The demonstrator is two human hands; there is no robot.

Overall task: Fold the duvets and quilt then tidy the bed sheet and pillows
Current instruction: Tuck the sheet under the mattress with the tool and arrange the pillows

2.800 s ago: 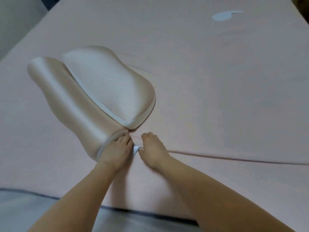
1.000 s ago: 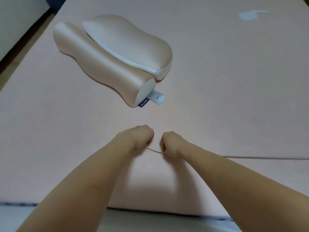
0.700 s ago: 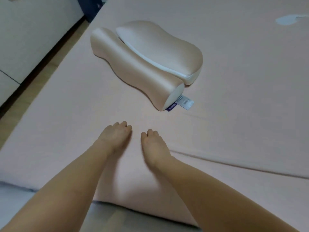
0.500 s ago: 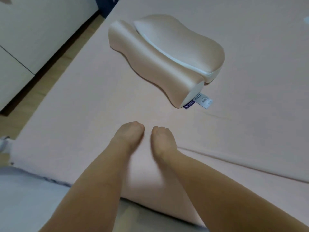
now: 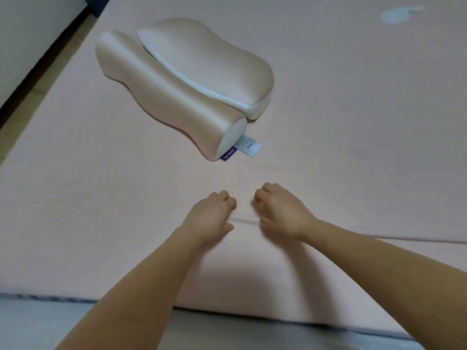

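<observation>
A pink bed sheet [image 5: 353,135] covers the whole mattress. On it, far left of centre, lies a beige contoured pillow [image 5: 177,97] with a white seam and a white label [image 5: 249,145] at its near end. My left hand [image 5: 211,218] and my right hand [image 5: 280,213] sit close together on the sheet, nearer to me than the pillow. Their fingers are curled. A short raised crease [image 5: 246,221] runs between the two thumbs, and each hand pinches the sheet there. A longer fold line [image 5: 404,239] continues to the right.
A pale blue patch [image 5: 396,15] shows at the far right of the sheet. The bed's near edge has a dark trim [image 5: 278,322] with a grey surface [image 5: 38,324] below. Wooden floor [image 5: 30,97] and a white panel [image 5: 25,34] border the left side.
Both hands left the pillow's end and drew back toward me. They lay flat on the sheet half a second ago; their fingers have now curled around a crease in it.
</observation>
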